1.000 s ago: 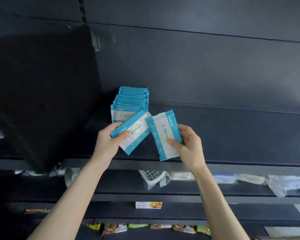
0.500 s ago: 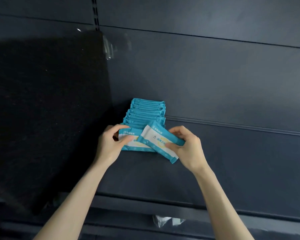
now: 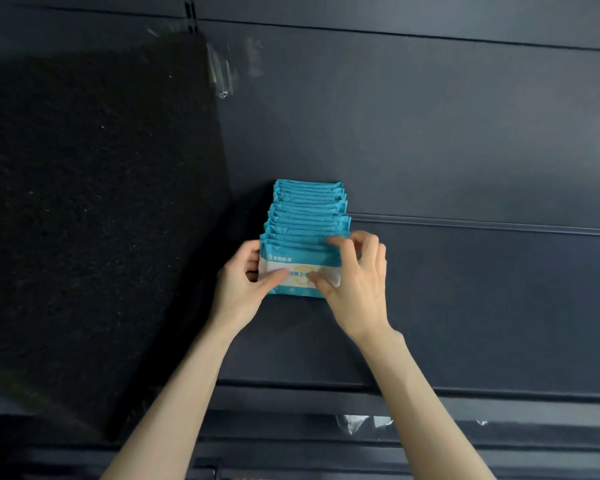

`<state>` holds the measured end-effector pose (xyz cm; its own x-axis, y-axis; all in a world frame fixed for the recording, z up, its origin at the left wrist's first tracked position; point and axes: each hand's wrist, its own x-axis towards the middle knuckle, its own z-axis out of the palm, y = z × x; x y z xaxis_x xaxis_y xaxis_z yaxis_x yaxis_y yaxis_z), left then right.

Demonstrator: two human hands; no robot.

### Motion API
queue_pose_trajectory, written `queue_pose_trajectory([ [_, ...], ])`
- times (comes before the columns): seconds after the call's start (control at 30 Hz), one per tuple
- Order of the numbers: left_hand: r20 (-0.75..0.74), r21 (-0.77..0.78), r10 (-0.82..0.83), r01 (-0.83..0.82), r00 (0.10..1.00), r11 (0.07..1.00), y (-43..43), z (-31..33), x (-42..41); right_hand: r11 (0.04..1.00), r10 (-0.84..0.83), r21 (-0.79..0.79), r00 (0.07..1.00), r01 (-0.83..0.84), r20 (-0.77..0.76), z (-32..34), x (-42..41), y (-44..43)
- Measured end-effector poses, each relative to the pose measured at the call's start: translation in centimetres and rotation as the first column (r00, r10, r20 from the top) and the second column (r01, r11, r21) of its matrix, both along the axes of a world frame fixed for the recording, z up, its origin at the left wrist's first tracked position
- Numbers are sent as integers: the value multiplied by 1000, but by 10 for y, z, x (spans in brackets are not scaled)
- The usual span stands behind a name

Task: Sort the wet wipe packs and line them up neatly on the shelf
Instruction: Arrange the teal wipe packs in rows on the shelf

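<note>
A row of several teal and white wet wipe packs (image 3: 309, 216) stands upright, front to back, on the dark shelf (image 3: 465, 306) against its left side. The front pack (image 3: 300, 271) faces me with its white label showing. My left hand (image 3: 243, 289) grips the front pack's left edge, thumb on its face. My right hand (image 3: 354, 282) holds its right edge, thumb on the face and fingers curled over the tops of the front packs.
A black rough panel (image 3: 94, 220) bounds the row on the left. The shelf's back wall (image 3: 430, 116) rises behind the packs. Its front lip (image 3: 326, 393) runs below my wrists, with plastic-wrapped goods (image 3: 354, 422) on a lower shelf.
Each hand held a loose pack in the air a second ago. Both packs have come down onto the front of the row, and my hands now press the front pack upright. The camera has tilted up.
</note>
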<state>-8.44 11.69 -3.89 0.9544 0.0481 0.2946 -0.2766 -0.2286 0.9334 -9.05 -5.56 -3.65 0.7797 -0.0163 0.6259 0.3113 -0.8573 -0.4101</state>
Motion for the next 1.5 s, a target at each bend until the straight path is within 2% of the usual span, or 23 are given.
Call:
queue_pose_trajectory([
  [0.17, 74, 138, 87, -97, 993, 986, -1, -3, 0, 995, 94, 41, 957, -86, -274, -7, -10, -7],
  [0.27, 69, 198, 158, -169, 985, 966, 1, -9, 2, 995, 103, 41, 940, -95, -325, -7, -12, -9],
  [0.37, -38, 162, 68, -61, 997, 985, 1, -9, 3, 994, 108, 41, 933, -99, -343, -7, -8, -9],
  [0.47, -30, 221, 18, -11, 999, 975, -1, -8, 5, 995, 90, -7, 937, -98, -339, -8, -4, -10],
  [0.63, -24, 263, 105, -95, 994, 960, -6, -6, 10, 995, 40, -73, 934, -71, -355, -6, 7, -15],
  [0.8, -34, 307, 153, -135, 988, 942, -10, 0, 10, 993, 30, -97, 929, -71, -369, -5, 11, -17],
  [1.07, -52, 405, 100, -71, 994, 912, -4, 8, 0, 991, -3, -123, 925, -47, -380, 3, 0, -14],
  [1.2, -36, 491, 117, -84, 993, 867, -1, 17, -8, 993, -8, -111, 925, -37, -380, 11, -10, -12],
  [1.37, 94, 566, 114, -147, 989, 811, -6, 38, -29, 1000, -17, -10, 973, 15, -230, 32, -36, -22],
  [1.5, 231, 557, 56, -180, 971, 811, -29, 48, -52, 995, -89, 22, 988, 93, -128, 34, -70, -46],
])
